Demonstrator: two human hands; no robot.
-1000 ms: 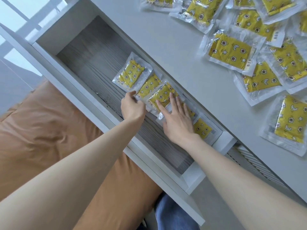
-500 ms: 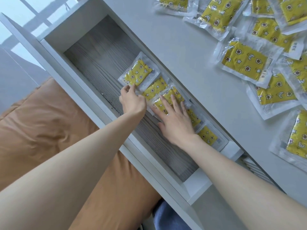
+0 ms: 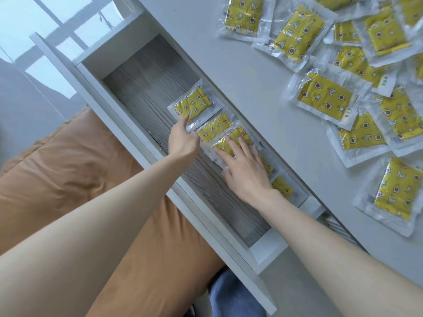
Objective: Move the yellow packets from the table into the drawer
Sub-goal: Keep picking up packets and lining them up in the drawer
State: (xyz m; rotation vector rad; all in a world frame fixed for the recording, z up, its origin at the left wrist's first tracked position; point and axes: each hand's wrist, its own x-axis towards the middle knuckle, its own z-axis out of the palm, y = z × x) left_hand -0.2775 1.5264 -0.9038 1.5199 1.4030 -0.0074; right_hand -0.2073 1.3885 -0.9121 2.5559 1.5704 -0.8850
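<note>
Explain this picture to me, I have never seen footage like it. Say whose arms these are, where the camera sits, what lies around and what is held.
There is no machine here. A person works with two bare hands, and the one camera is worn on the head, looking down along both arms.

A grey table carries a loose heap of yellow packets in clear wrappers. Below its edge, an open drawer holds a row of the same packets.

The left hand pinches the clear edge of the far packet in that row. The right hand holds nothing: its straight fingers press flat on the nearer packets. An orange cushion lies below the drawer.
</note>
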